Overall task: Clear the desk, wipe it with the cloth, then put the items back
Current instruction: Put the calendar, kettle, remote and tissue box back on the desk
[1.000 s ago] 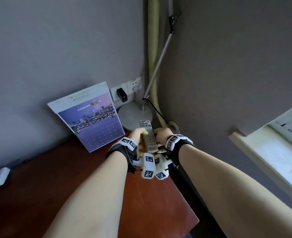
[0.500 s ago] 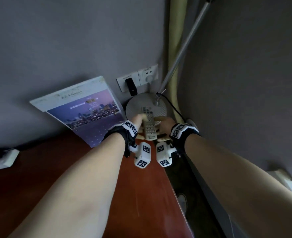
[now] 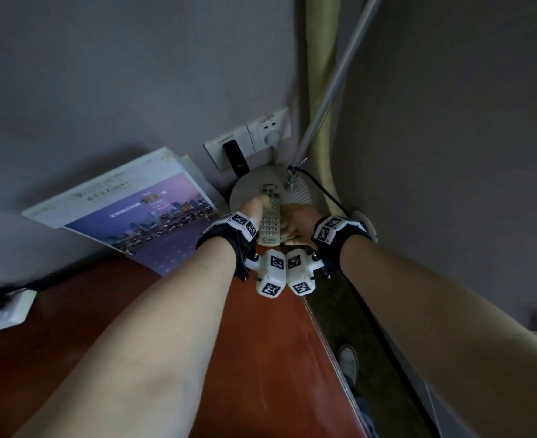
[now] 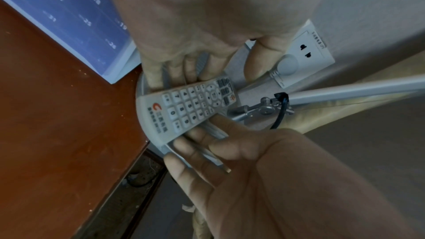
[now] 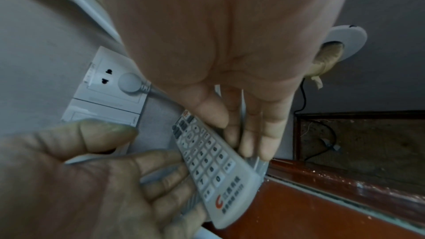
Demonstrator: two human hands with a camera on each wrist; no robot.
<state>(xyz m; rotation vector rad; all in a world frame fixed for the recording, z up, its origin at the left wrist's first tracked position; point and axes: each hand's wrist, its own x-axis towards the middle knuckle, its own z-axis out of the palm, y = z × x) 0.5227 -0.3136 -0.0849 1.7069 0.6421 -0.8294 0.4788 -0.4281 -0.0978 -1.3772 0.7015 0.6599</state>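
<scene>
From the head view, both forearms reach to the far right corner of the red-brown tabletop [image 3: 267, 358]. The left hand [image 3: 254, 210] and the right hand [image 3: 298, 221] meet over the round white lamp base [image 3: 298, 194], with a pale remote control [image 3: 269, 221] between them, its keypad facing up and its length running away from the person. A calendar [image 3: 153, 216] leans against the grey wall just left of the lamp base. Wall sockets [image 3: 248, 140] sit above the base, one with a black plug and one with a white plug. The lamp's metal pole [image 3: 333, 90] slants up to the right.

In the left wrist view, the left hand [image 4: 207, 34] has its fingers curled under the far long edge of the remote control [image 4: 186, 108], thumb raised clear above it. The right hand [image 4: 241, 161] has its fingers curled beneath the near edge. The remote lies over the lamp base [image 4: 246, 95], at the tabletop [image 4: 57, 124] corner.

In the right wrist view, the right hand [image 5: 230, 52] touches the remote control [image 5: 216, 166] along one long edge with bent fingers, and the left hand [image 5: 80, 179] grips the other edge from below.
</scene>
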